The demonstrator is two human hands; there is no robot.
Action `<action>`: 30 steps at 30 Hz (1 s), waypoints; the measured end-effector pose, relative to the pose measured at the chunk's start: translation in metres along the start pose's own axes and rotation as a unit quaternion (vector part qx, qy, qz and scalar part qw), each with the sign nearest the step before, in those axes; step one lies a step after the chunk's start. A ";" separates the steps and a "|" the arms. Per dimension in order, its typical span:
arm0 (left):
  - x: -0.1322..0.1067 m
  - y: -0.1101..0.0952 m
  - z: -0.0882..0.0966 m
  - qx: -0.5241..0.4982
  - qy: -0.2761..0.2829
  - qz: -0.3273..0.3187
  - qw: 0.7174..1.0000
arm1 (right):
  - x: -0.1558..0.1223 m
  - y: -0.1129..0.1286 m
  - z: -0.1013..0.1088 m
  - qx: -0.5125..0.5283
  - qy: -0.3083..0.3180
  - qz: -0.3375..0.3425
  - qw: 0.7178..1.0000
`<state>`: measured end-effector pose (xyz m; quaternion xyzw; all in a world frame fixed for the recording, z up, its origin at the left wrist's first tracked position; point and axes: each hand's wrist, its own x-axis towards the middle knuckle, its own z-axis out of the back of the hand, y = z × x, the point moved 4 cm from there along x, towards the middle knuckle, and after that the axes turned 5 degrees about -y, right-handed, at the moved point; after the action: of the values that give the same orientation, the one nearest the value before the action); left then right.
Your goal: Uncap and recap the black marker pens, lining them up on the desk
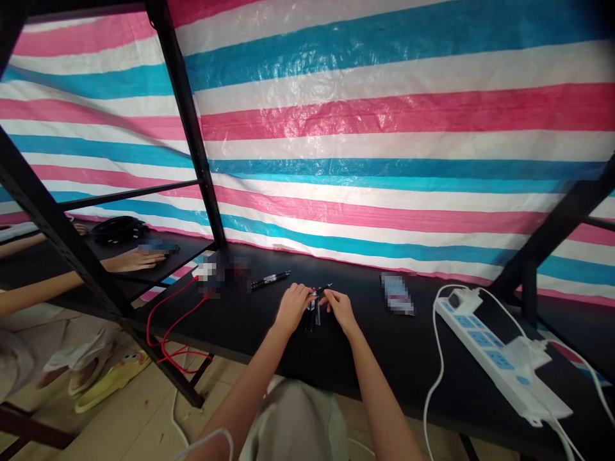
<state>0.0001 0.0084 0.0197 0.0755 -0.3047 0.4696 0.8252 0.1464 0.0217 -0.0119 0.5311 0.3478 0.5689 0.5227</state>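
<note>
My left hand (294, 306) and my right hand (340, 308) meet over the black table, fingers bent and closed. Pinched in my right fingertips is a dark, slim pen part (325, 288) with a pale tip pointing up and right. A small red and white bit shows at my left fingertips, but what that hand grips is too small to make out. Several thin dark and clear pen pieces (313, 317) lie on the table just under and between my hands. Left of them, black pens (270, 280) rest side by side.
A phone (397, 294) lies at the right. Beyond it is a white power strip (502, 358) with plugs and white cables. Red charging cables (166, 326) hang off the table's left edge near a black frame post (189, 121). Another person's hand (137, 260) rests on the neighbouring table.
</note>
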 end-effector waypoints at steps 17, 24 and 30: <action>-0.001 0.005 0.004 0.048 -0.036 0.016 0.998 | 0.003 -0.005 0.017 0.192 -0.120 -0.050 0.973; -0.003 0.015 0.008 0.080 -0.082 0.094 0.989 | 0.005 -0.031 0.049 0.240 -0.346 -0.093 0.902; -0.008 0.036 0.006 0.058 -0.086 0.226 0.969 | 0.002 -0.029 0.042 0.141 -0.335 -0.078 0.928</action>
<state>-0.0349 0.0198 0.0142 0.0924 -0.3560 0.6522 0.6629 0.1938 0.0231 -0.0310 0.7301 0.2698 0.2607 0.5711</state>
